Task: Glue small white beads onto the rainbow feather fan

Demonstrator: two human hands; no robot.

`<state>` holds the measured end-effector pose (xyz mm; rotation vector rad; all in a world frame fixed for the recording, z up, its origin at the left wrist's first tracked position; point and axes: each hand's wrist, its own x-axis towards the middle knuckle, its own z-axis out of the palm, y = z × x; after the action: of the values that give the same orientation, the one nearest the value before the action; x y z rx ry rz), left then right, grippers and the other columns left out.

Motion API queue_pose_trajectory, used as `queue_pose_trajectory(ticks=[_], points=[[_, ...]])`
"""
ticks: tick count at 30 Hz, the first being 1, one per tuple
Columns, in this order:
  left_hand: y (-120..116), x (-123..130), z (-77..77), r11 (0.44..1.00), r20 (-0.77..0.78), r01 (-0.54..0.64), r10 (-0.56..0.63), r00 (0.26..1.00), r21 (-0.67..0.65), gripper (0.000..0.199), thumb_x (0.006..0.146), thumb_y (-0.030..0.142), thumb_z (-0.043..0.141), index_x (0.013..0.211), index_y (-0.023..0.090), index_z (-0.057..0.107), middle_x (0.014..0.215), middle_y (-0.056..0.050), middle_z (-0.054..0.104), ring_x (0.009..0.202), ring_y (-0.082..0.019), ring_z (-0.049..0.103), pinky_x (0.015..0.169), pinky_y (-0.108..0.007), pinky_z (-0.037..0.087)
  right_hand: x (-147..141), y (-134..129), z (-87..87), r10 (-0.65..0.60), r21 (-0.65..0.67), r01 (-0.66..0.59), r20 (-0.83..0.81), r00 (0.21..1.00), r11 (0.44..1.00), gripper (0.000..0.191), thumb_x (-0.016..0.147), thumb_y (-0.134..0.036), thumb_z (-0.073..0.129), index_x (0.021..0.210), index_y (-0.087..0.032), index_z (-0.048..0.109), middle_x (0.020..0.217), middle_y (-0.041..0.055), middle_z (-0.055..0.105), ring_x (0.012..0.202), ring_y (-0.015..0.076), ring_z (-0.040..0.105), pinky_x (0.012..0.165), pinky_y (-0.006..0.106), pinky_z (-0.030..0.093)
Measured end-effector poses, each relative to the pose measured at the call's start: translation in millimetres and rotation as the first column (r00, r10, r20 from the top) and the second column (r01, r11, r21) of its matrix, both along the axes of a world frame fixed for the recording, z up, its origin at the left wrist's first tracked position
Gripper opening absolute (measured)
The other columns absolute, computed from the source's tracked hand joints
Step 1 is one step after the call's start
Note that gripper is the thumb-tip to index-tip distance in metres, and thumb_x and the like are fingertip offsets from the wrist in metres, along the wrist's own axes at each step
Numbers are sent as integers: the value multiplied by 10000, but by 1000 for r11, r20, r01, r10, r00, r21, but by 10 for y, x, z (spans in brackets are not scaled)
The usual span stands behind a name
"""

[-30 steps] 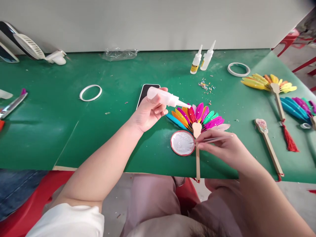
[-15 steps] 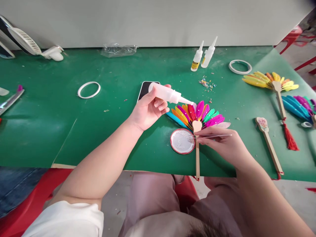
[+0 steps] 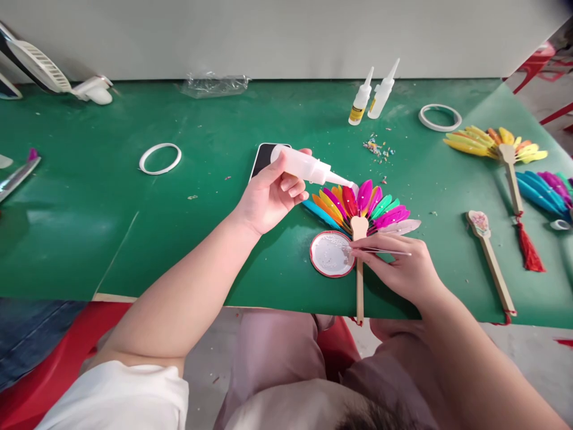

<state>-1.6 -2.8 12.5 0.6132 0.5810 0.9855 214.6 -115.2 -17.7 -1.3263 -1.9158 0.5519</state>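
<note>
My left hand (image 3: 273, 194) is wrapped round a white glue bottle (image 3: 299, 165), held nearly level with its nozzle over the upper feathers of a multicoloured feather fan (image 3: 364, 203). In my right hand (image 3: 398, 266) is a pair of thin tweezers (image 3: 387, 251), pinched between the fingers. The tweezer tips reach over a round white lid with a red rim (image 3: 313, 266), which holds many tiny pale beads. Lying flat, the fan has its wooden handle (image 3: 359, 292) pointing at the table's front edge, partly under my right fingers. Small light dots show on several feathers.
A phone (image 3: 262, 158) lies behind my left hand. Two glue bottles (image 3: 358, 104) stand at the back, near scattered bits (image 3: 378, 148). Rolls of white tape (image 3: 160, 159) lie on the green table. To the right are a yellow feather fan (image 3: 474, 142) and a bare wooden handle (image 3: 492, 266).
My right hand has shifted slightly left, bringing the tweezers further over the lid. The glue bottle stays over the fan's feathers. The whole view has moved a little.
</note>
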Motion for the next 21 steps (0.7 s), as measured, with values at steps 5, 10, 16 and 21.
queue_pose_trajectory(ticks=[5, 10, 16, 21], points=[[-2, 2, 0, 999, 12, -16, 16, 1000, -36, 265, 862, 376, 567, 952, 147, 665, 495, 57, 361, 461, -59, 447, 520, -213, 411, 8, 3, -25, 12, 15, -12, 10, 1000, 1000, 94, 806, -225, 647, 838, -271, 723, 776, -2, 740, 680, 164, 679, 653, 306, 558], [4, -1, -13, 1000, 14, 6, -6, 1000, 6, 273, 884, 379, 532, 963, 146, 652, 498, 59, 366, 465, -54, 444, 526, -215, 427, -14, 6, -25, 25, 67, -27, 25, 999, 997, 84, 797, -200, 663, 837, -248, 719, 783, 5, 742, 689, 153, 683, 657, 281, 559], [8, 7, -18, 999, -43, 1, 1, 999, 50, 355, 824, 476, 595, 949, 147, 645, 500, 72, 333, 459, -39, 420, 515, -194, 424, -21, 16, -34, 34, 128, -39, 40, 999, 991, 91, 799, -164, 659, 828, -234, 708, 769, 3, 737, 673, 141, 680, 637, 256, 555], [9, 8, -25, 997, -85, 3, 4, 996, 83, 360, 817, 495, 593, 927, 157, 651, 508, 71, 313, 462, -37, 404, 515, -191, 423, -9, 3, -53, 38, 136, -45, 57, 998, 990, 91, 798, -167, 663, 843, -236, 701, 773, -4, 734, 670, 134, 675, 632, 255, 558]])
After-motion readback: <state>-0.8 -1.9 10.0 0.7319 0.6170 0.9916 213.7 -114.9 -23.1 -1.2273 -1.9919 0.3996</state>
